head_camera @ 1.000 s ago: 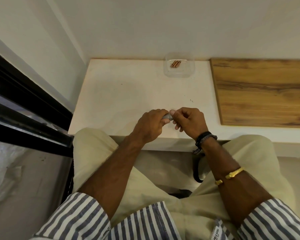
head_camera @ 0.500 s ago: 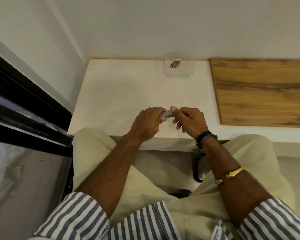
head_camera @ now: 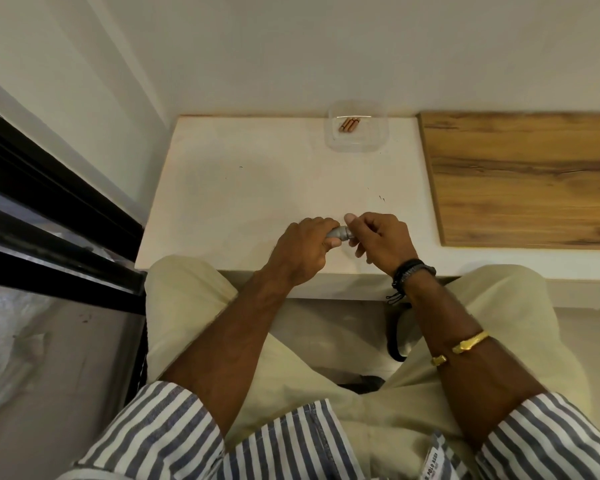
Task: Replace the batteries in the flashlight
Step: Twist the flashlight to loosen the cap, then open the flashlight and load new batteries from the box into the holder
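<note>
1. The flashlight (head_camera: 338, 233) is a small grey one, held just above the near edge of the white tabletop (head_camera: 257, 188), and most of its body is buried in the left hand (head_camera: 303, 247), which is clamped around it.
2. The right hand (head_camera: 381, 239) has its thumb and first fingers closed on the exposed end of the flashlight (the other fingers are curled loosely underneath), so both hands meet at that short grey stub.
3. To my eye the step in hand is twisting the end cap; whether it is coming off or going back on I cannot tell, since no join or gap shows between the fingers.
4. Three copper-coloured batteries (head_camera: 349, 125) lie side by side in a clear plastic tub (head_camera: 357, 143) at the far edge of the tabletop, well apart from the hands, beside a wooden board (head_camera: 527, 178).
5. If the cap is loosening, the next move calls for the left hand to hold the body steady while the right turns the cap and lifts it away without dropping it.
6. Compared with a second ago, more of the grey end shows between the hands, and the right thumb has rolled up over the top of it; the tub and batteries lie just as they did.
</note>
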